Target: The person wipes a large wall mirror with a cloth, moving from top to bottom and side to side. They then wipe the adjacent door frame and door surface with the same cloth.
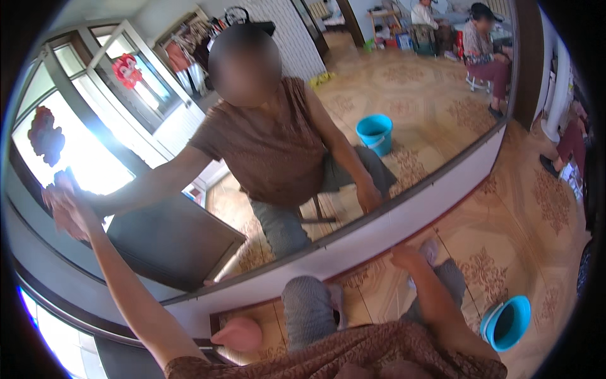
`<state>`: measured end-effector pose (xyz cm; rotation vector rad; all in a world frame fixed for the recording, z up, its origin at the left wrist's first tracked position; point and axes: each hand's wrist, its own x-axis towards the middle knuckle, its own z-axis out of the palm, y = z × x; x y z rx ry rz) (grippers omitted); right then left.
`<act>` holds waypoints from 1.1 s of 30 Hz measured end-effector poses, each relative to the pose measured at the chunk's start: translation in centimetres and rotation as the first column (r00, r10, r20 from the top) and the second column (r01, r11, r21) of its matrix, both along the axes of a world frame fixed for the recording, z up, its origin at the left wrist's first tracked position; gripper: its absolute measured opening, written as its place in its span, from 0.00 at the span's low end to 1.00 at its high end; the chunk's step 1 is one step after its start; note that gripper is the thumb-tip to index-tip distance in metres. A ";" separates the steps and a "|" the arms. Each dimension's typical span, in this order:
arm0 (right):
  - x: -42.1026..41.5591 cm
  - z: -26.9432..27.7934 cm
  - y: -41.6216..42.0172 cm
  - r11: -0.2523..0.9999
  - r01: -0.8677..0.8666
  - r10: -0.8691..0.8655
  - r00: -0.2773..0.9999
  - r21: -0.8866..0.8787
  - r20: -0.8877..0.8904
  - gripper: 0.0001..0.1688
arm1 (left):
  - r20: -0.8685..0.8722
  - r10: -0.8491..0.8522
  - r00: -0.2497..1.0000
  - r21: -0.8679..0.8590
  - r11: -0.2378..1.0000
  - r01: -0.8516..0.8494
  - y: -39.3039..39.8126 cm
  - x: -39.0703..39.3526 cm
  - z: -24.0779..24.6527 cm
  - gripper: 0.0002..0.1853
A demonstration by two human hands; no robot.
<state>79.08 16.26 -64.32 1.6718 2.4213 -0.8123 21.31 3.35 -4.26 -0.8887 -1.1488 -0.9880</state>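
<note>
My left arm reaches up to the far left of a large wall mirror (173, 237), where my left hand (73, 211) is at the glass, over its own reflection. The hand is blurred, and whether it holds anything cannot be made out. Low by my right knee hangs my right hand (408, 257), with its fingers bent downward. Nothing shows in it, though the fingertips are hard to see. My knees in striped trousers (310, 308) face the mirror, and its reflection shows me seated on a stool.
A blue bucket (522, 315) with dark contents stands on the tiled floor (492, 227) at my right. Left of my knee lies a pink plastic vessel (241, 334). A white ledge (355, 253) runs under the mirror. Another person's leg (570, 142) shows at far right, near white pipes (556, 104).
</note>
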 end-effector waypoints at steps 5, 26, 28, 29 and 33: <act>-0.2 2.1 -1.0 0.998 -0.050 0.050 0.998 -0.022 -0.026 0.20 | 0.440 0.053 0.897 0.049 0.995 -0.082 -4.3 -8.2 -16.3 0.36; -0.1 3.7 -5.7 0.996 0.085 -0.081 0.973 0.011 -0.215 0.14 | -0.291 -0.227 0.929 -0.674 0.738 -0.032 13.3 32.9 -30.9 0.32; -1.0 3.9 -5.5 0.998 0.048 -0.041 0.972 0.027 -0.232 0.15 | -0.183 -0.478 0.859 -0.889 0.454 0.064 14.2 35.2 -34.3 0.30; -1.2 3.1 -5.3 0.998 0.045 -0.031 0.964 0.049 -0.264 0.16 | -0.026 -0.587 0.809 -0.942 0.286 0.178 15.9 36.3 -36.5 0.28; -0.6 -0.4 -3.5 0.991 0.038 0.011 0.937 0.132 -0.350 0.17 | 0.936 -0.177 0.305 -0.337 -0.701 0.628 19.6 43.9 -39.6 0.21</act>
